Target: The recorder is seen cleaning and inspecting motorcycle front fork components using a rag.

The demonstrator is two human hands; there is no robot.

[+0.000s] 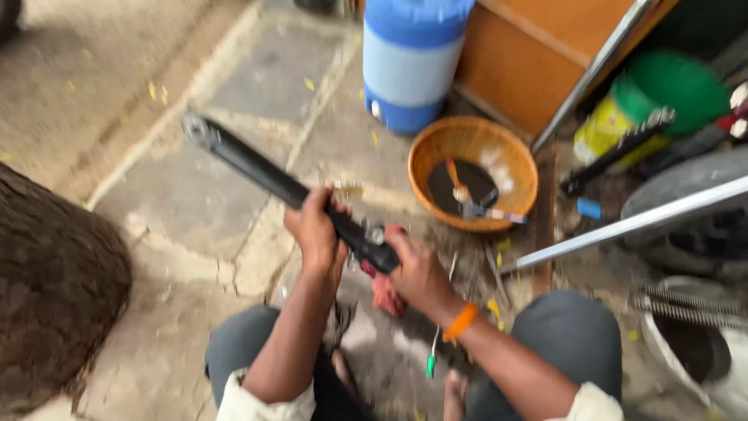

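Spanning both hands [366,249] — black bar [265,175]

Bar [257,168]: black. Rag [386,292]: red. Wristband [461,320]: orange. Basket [436,148]: orange-brown. Barrel [411,62]: blue with a pale band. Bucket [670,90]: green over yellow. Trousers [573,335]: grey. Screwdriver [430,362]: green handle. Cabinet [530,54]: orange-brown. Paving [187,210]: grey-tan.

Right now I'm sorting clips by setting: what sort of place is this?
Probably an outdoor roadside repair spot: stone paving, a tyre, and an orange basket holding tools.
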